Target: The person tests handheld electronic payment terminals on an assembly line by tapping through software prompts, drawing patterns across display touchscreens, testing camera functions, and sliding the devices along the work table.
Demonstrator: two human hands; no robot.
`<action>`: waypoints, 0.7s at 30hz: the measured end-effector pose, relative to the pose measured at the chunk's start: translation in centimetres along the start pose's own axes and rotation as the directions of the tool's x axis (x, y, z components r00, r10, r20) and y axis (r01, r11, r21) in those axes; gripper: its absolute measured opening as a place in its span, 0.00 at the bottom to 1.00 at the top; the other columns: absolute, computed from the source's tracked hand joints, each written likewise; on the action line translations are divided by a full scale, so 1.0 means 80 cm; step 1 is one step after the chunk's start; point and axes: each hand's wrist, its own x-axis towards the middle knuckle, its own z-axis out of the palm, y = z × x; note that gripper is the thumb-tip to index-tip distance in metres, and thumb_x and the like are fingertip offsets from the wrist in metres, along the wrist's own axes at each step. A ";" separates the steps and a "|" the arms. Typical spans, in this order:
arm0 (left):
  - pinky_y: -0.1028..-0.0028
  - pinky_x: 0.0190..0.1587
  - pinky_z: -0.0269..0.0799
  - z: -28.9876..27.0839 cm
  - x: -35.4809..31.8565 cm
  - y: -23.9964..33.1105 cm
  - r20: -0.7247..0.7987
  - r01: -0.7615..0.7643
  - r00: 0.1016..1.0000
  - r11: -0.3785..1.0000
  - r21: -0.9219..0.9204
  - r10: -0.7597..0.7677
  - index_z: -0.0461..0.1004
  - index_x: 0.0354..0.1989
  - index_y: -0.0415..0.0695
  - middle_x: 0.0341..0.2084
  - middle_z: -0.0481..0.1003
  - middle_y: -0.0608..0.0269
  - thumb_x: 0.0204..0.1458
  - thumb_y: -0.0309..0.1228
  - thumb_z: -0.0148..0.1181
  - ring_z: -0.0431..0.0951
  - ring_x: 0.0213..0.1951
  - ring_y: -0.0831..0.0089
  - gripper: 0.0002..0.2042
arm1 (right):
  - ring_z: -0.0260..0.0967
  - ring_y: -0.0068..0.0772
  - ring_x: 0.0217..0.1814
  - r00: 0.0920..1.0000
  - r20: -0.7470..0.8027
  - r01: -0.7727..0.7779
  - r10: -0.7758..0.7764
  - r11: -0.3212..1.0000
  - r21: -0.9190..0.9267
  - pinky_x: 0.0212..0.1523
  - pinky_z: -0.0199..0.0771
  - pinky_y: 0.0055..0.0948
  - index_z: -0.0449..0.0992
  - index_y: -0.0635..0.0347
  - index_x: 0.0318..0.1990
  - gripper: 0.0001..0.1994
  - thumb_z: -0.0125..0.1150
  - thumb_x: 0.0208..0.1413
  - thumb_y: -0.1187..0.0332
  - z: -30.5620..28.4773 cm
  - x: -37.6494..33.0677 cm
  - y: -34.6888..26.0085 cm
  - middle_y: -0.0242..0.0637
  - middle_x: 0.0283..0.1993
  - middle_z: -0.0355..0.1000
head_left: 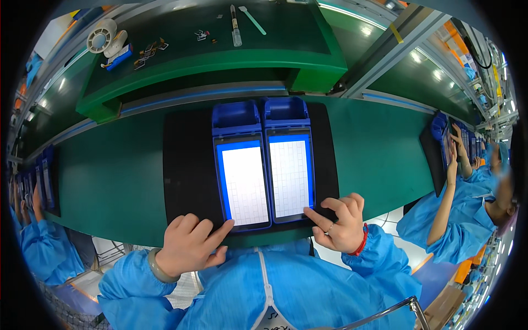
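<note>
Two blue handheld terminals lie side by side on a black mat [190, 165], their lit screens showing white grids edged in blue. At the lower left corner of the left terminal [245, 181], the outstretched index finger of my left hand [190, 242] meets the screen. My right hand [341, 223] points its index finger at the lower right corner of the right terminal [290, 176], the fingertip on or just over the glass. Both hands hold nothing; their other fingers are loosely bent. Each terminal has a hollow blue compartment at its far end.
Behind the mat stands a raised green shelf [209, 58] bearing a small white fan [102, 38], a pen-like tool [236, 27], a pale green stick [253, 21] and small loose parts. Co-workers in blue sit on both sides, the right one [456, 209] handling similar terminals. A metal post [390, 52] rises at the far right.
</note>
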 end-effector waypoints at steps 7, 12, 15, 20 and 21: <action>0.74 0.27 0.56 0.024 0.055 0.017 -0.092 -0.130 0.988 0.990 -0.060 0.124 0.77 0.41 0.50 0.20 0.59 0.70 0.40 0.43 0.57 0.58 0.24 0.74 0.19 | 0.58 0.27 0.36 0.982 -0.020 0.188 -0.187 0.978 0.092 0.45 0.56 0.32 0.81 0.46 0.37 0.14 0.59 0.40 0.59 0.019 0.039 -0.016 0.29 0.38 0.65; 0.75 0.29 0.57 0.020 0.062 0.011 -0.075 -0.179 0.982 0.982 -0.066 0.174 0.77 0.39 0.50 0.22 0.62 0.70 0.41 0.43 0.57 0.60 0.26 0.75 0.18 | 0.61 0.26 0.39 0.974 -0.035 0.226 -0.224 0.964 0.140 0.48 0.57 0.33 0.81 0.48 0.37 0.14 0.62 0.39 0.60 0.019 0.044 -0.011 0.30 0.40 0.68; 0.74 0.29 0.58 0.019 0.070 -0.001 -0.062 -0.205 0.978 0.976 -0.076 0.201 0.77 0.39 0.51 0.22 0.62 0.70 0.40 0.43 0.57 0.61 0.27 0.75 0.17 | 0.61 0.27 0.40 0.957 -0.002 0.285 -0.288 0.945 0.162 0.48 0.57 0.34 0.81 0.47 0.36 0.13 0.62 0.39 0.60 0.011 0.060 0.001 0.31 0.41 0.68; 0.67 0.32 0.59 0.012 0.116 -0.060 -0.127 -0.143 0.982 0.989 -0.039 0.137 0.77 0.40 0.53 0.24 0.63 0.65 0.36 0.40 0.59 0.62 0.29 0.67 0.18 | 0.62 0.30 0.40 0.960 -0.060 0.278 -0.273 0.955 0.105 0.46 0.57 0.36 0.82 0.45 0.34 0.10 0.60 0.41 0.65 0.021 0.123 0.043 0.33 0.41 0.68; 0.67 0.32 0.58 0.010 0.124 -0.069 -0.143 -0.124 0.983 0.992 -0.029 0.119 0.77 0.40 0.52 0.25 0.62 0.64 0.37 0.39 0.59 0.61 0.30 0.66 0.17 | 0.61 0.31 0.40 0.961 -0.088 0.267 -0.261 0.961 0.076 0.46 0.56 0.36 0.82 0.45 0.34 0.10 0.60 0.41 0.65 0.025 0.133 0.050 0.33 0.42 0.68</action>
